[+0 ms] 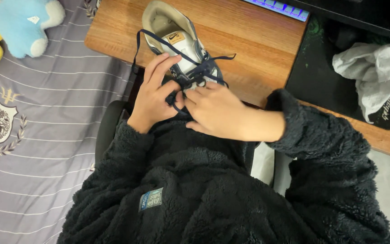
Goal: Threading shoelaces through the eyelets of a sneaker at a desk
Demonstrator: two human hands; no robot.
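From the head camera I look down on my own two hands meeting at the middle of the frame over a grey and white sneaker with its heel opening toward the top edge, resting on the near edge of a wooden desk, likely so the lacing sits within easy reach. My left hand has its fingers curled and pinching a dark navy shoelace near the eyelets; my right hand is also closed on the lace at the same spot, fingertips bunched as if keeping it taut. A loose loop of lace trails toward the upper left and another end toward the right. Dark fleece sleeves fill the lower frame. At upper right a crumpled grey cloth lies on a black desk mat; a light blue plush toy sits at upper left on a striped grey bedsheet
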